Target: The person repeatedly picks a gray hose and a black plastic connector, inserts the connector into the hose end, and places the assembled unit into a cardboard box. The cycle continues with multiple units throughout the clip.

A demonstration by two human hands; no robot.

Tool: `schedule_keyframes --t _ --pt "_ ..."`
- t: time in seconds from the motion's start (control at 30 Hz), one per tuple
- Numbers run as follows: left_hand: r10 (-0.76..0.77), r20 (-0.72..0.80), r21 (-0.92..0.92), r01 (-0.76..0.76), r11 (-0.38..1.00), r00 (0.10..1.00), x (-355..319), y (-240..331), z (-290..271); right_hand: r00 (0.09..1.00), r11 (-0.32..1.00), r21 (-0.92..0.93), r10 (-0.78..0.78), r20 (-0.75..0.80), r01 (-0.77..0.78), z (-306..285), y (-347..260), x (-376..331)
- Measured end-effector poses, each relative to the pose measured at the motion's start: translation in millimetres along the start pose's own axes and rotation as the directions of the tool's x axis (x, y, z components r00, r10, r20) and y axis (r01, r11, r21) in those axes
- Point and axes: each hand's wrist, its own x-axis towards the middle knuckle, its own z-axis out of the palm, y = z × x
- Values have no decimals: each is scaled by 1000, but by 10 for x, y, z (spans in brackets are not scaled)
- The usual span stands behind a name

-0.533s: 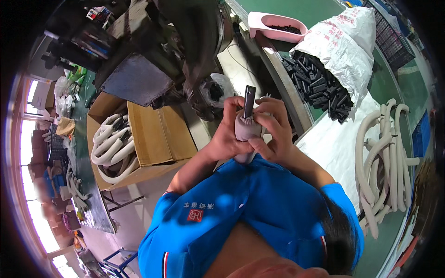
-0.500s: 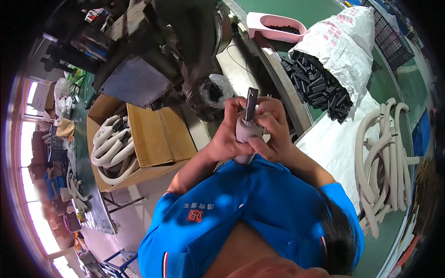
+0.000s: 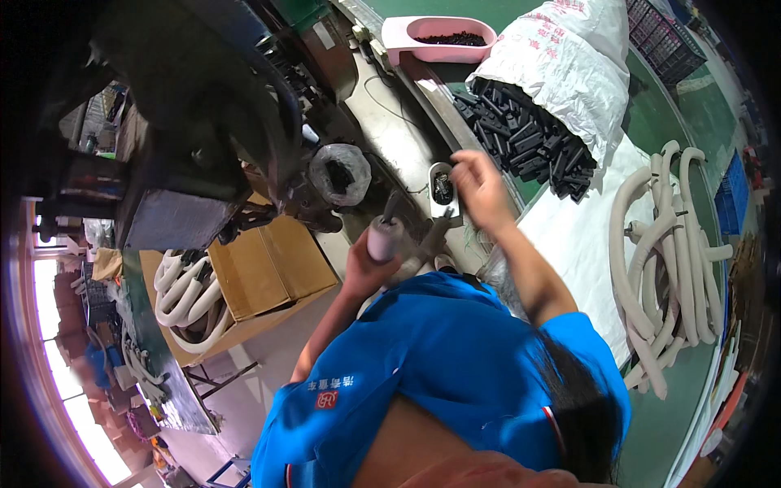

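- Green worktop [image 3: 659,431] along the right, dark machine [image 3: 171,215] looming at upper left, and the action sits between them.
- Big change: half a second ago both hands were on the grey tube [image 3: 386,237]; now the right hand [image 3: 486,191] is off it and out to the right.
- So the left hand [image 3: 368,267] bears the tube alone, fingers wrapped around it, in front of the blue shirt, with a dark insert [image 3: 391,207] jutting from its end.
- Right hand's fingers are curled, tips close together, just beside a small white dish [image 3: 433,191]; whether they pinch anything, I cannot tell.
- That dish, hidden behind the hands a moment ago, is in plain sight now, dark little bits inside, too small to name.
- Farther up, a pink scoop [image 3: 399,32] carries a bed of dark small pieces.
- Beside it, a white sack [image 3: 561,57] lies on its side, black oblong parts [image 3: 529,134] spilling from its mouth.
- Over on the left, an open cardboard box [image 3: 281,260] is loaded with bent pale tubes [image 3: 191,301].
- By the machine, a clear plastic bag [image 3: 358,163] gapes around something dark, contents unclear.
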Motion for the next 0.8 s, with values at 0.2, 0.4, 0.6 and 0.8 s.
schedule_keyframes --t 0.2,0.4,0.6,0.8 --pt "35 12 122 -36 992 999 -199 88 -190 974 -4 -997 -214 -72 -75 -1230 610 715" --pt "8 -25 112 -5 994 1000 -345 62 -181 979 -254 -967 -200 38 -15 -1524 658 786" --pt "86 -15 86 -84 993 996 -366 164 -250 951 -198 -980 -302 61 0 -1662 461 706" --pt "140 7 105 -140 985 990 -407 233 -314 806 950 -296 252 535 -101 -354 -817 147"
